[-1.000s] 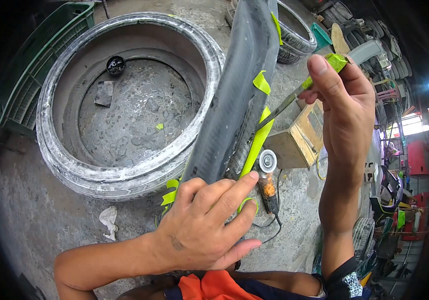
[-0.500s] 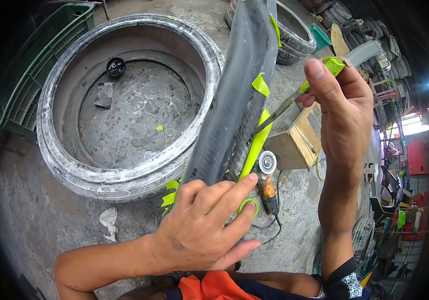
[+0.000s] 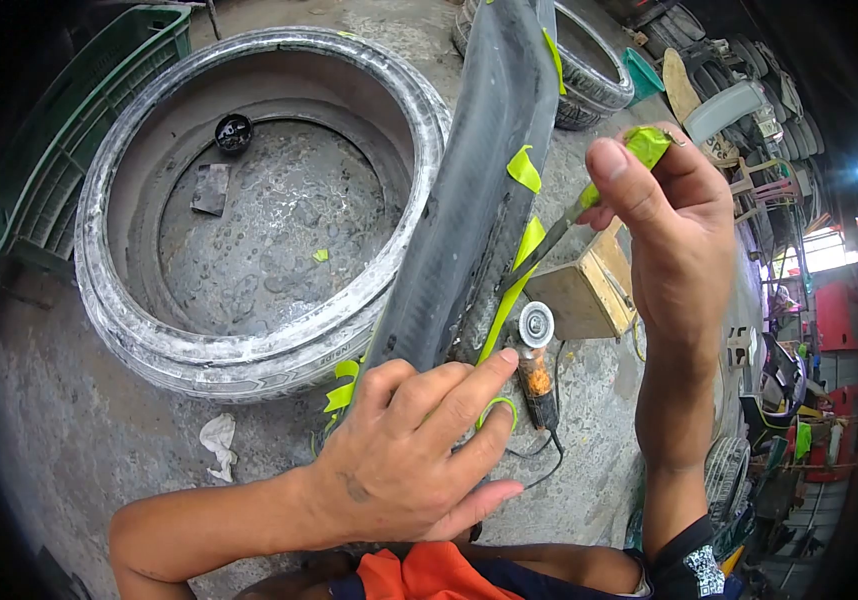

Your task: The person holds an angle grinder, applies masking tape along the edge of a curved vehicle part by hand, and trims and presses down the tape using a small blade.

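A long dark grey rubber piece [image 3: 449, 220] runs from the top centre down toward me, with strips of lime-green tape [image 3: 505, 310] along it. My left hand [image 3: 414, 445] lies on its near end, fingers spread, the index fingertip beside the tape. My right hand [image 3: 674, 215] is raised on the right, closed on the tape-wrapped handle of a thin dark metal tool [image 3: 549, 245]. The tool's tip meets the right edge of the rubber piece, over the green tape. How the fingers sit behind the handle is partly hidden.
A whitish dusty tyre [image 3: 239, 365] lies on the left, with a small black cup [image 3: 233, 133] inside its ring. A green crate [image 3: 59, 150] stands behind it. Right of the rubber piece are a grinder [image 3: 537, 385] with a cord and a wooden box [image 3: 584, 300].
My right hand has moved left and slightly down with the tool, whose tip has shifted down along the edge. My left hand has stayed in place.
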Available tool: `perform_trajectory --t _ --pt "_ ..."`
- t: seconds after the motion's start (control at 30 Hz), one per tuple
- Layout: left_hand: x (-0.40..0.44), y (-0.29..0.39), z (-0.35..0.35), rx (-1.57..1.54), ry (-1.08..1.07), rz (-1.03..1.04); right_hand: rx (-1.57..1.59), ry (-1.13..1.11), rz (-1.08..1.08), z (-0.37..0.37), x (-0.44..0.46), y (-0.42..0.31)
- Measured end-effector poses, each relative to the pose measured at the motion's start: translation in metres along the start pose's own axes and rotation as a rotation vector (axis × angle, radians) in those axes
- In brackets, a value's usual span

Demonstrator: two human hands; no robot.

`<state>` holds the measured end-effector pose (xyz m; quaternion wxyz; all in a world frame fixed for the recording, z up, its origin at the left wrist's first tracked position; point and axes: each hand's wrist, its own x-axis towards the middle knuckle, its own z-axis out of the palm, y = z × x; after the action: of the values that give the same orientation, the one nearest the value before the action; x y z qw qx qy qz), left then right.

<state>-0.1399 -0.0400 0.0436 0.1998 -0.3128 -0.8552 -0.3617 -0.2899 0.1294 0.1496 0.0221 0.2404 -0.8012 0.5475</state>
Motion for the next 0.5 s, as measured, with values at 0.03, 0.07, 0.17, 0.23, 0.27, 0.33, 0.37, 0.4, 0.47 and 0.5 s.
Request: perform_trajectory --t 0.03,0.07,0.17,0.23,0.27,0.33,0.37,0.4,0.47,0.5 --pt "-0.0002 -0.0001 -0.0001 -0.001 0.000 0.000 0.001 0.000 0.000 0.0013 -0.0006 -0.0005" --pt "-0.0004 -0.0001 -0.0002 -0.001 -0.001 -0.001 0.024 0.020 0.006 0.0026 -0.0012 -0.0012" --pt "-0.0003 0.0003 -0.0007 0.000 -0.001 0.001 0.035 0.012 0.018 0.0043 -0.0027 -0.0005" --pt "-0.0002 0.0006 -0.0016 0.000 0.000 -0.004 0.026 -0.017 0.023 0.0043 -0.0034 0.0008" --pt "-0.0002 0.0007 -0.0015 0.000 0.000 -0.005 0.049 -0.010 0.013 0.0043 -0.0041 0.0018" --pt "0.0000 0.0007 -0.0010 -0.016 0.009 -0.006 0.073 -0.004 0.004 0.0044 -0.0043 0.0014" --pt "-0.0003 0.0009 -0.0009 -0.016 0.009 -0.007 0.054 0.017 0.015 0.0043 -0.0035 -0.0003" --pt "-0.0005 0.0010 -0.0008 -0.013 -0.014 0.007 0.035 0.039 0.026 0.0043 -0.0031 -0.0012" --pt "-0.0006 0.0014 -0.0003 -0.009 -0.036 0.021 0.032 0.014 0.028 0.0054 -0.0042 -0.0002" --pt "-0.0004 0.0017 0.0003 -0.009 -0.041 0.023 0.029 -0.010 0.029 0.0058 -0.0046 0.0002"
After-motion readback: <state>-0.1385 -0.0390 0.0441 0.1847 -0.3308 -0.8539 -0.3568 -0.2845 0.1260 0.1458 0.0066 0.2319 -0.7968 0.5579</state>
